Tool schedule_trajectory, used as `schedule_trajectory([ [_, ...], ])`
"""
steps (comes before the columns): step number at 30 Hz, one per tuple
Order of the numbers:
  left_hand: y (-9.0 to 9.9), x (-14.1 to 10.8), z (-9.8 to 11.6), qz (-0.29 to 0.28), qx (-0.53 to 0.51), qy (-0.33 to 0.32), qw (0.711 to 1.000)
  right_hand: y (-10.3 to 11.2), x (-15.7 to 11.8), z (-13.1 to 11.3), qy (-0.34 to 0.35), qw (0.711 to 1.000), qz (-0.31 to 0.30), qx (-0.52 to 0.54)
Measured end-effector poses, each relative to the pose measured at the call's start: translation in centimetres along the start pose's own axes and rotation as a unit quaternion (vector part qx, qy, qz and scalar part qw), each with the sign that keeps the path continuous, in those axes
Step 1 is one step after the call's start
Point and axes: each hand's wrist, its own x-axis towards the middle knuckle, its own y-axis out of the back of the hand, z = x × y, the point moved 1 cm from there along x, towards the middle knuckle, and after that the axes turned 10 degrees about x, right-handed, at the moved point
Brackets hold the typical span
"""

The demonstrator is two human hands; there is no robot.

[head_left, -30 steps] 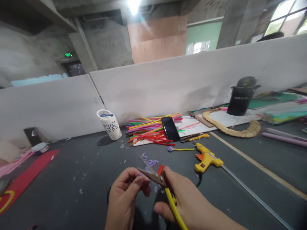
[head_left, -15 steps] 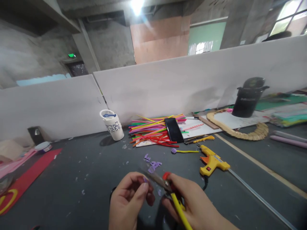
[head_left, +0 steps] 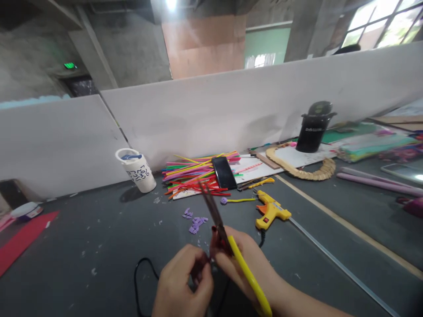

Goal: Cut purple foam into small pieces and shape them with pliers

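My right hand [head_left: 247,259] is wrapped round a pair of scissors [head_left: 214,211] with a yellow handle loop. The blades point up and away, nearly together. My left hand [head_left: 185,281] is closed in a pinch, its fingertips close to those of my right hand. What it pinches, if anything, is hidden. Small purple cut pieces [head_left: 198,223] lie on the dark table just beyond both hands. Farther out, a purple ball on a yellow stem [head_left: 239,200] lies by a yellow glue gun [head_left: 272,212].
Behind lie a bundle of coloured pipe cleaners [head_left: 194,171], a black phone [head_left: 224,172] and a curved straw-coloured strip [head_left: 304,172]. A white cup [head_left: 140,174] stands left, a black bin [head_left: 313,132] right. A black cable [head_left: 136,281] loops beside my left hand, and a low white partition [head_left: 185,119] closes the back.
The scissors have swung from pointing left, across my left fingertips, to pointing up and away. A purple bit in my left fingers no longer shows. The view has turned right.
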Motion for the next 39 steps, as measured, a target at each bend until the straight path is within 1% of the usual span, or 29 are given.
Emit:
schedule_trajectory([
  [2,0.2,0.1,0.0,-0.009,-0.010,0.030,0.999,0.2,0.2,0.0,-0.019,0.999,0.034,0.013],
  [3,0.3,0.2,-0.1,-0.014,-0.019,0.051,0.998,0.3,0.3,0.0,-0.037,0.999,0.032,0.024],
  [5,0.4,0.4,-0.2,-0.023,-0.040,0.091,0.995,0.4,0.3,-0.2,-0.070,0.996,0.007,0.045],
  [7,0.5,0.4,-0.1,-0.028,-0.057,0.112,0.992,0.4,0.2,-0.4,-0.079,0.995,-0.020,0.055],
  [9,0.6,0.4,0.0,-0.018,-0.063,0.110,0.992,0.3,0.0,-0.5,-0.053,0.997,-0.032,0.046],
  [12,0.8,0.3,0.4,0.002,-0.056,0.084,0.995,0.1,-0.2,-0.5,-0.014,0.999,-0.034,0.024],
  [14,1.0,0.4,0.6,-0.014,-0.068,0.075,0.995,0.2,-0.3,-0.5,-0.013,0.999,-0.033,0.018],
  [15,1.0,0.4,0.6,-0.027,-0.091,0.085,0.992,0.2,-0.3,-0.5,-0.015,0.999,-0.035,0.017],
  [17,1.0,0.5,0.6,-0.050,-0.164,0.143,0.975,0.3,-0.3,-0.7,-0.017,0.999,-0.043,0.015],
  [19,0.9,0.6,0.5,-0.068,-0.248,0.224,0.940,0.4,-0.2,-0.9,-0.017,0.998,-0.052,0.017],
  [21,0.6,0.6,0.4,-0.093,-0.310,0.282,0.903,0.4,-0.2,-1.0,-0.019,0.998,-0.062,0.022],
  [23,0.3,0.6,0.3,-0.109,-0.343,0.306,0.881,0.4,-0.1,-1.0,-0.015,0.998,-0.064,0.018],
  [26,0.2,0.7,0.3,-0.113,-0.359,0.315,0.871,0.4,-0.1,-0.7,0.001,0.998,-0.068,0.009],
  [29,0.5,0.8,0.5,-0.094,-0.378,0.316,0.865,0.6,-0.2,-0.5,0.022,0.998,-0.055,-0.002],
  [31,1.0,0.9,0.7,-0.054,-0.394,0.313,0.862,0.8,-0.3,-0.4,0.033,0.998,-0.045,-0.042],
  [34,1.7,1.1,0.9,0.010,-0.427,0.301,0.852,0.7,-0.4,-0.2,0.033,0.987,-0.051,-0.147],
  [36,2.0,1.2,0.7,0.022,-0.452,0.298,0.841,0.4,-0.6,0.0,0.029,0.977,-0.062,-0.202],
  [39,2.3,1.2,0.5,0.030,-0.476,0.292,0.829,-0.1,-0.7,0.3,0.023,0.967,-0.081,-0.240],
])
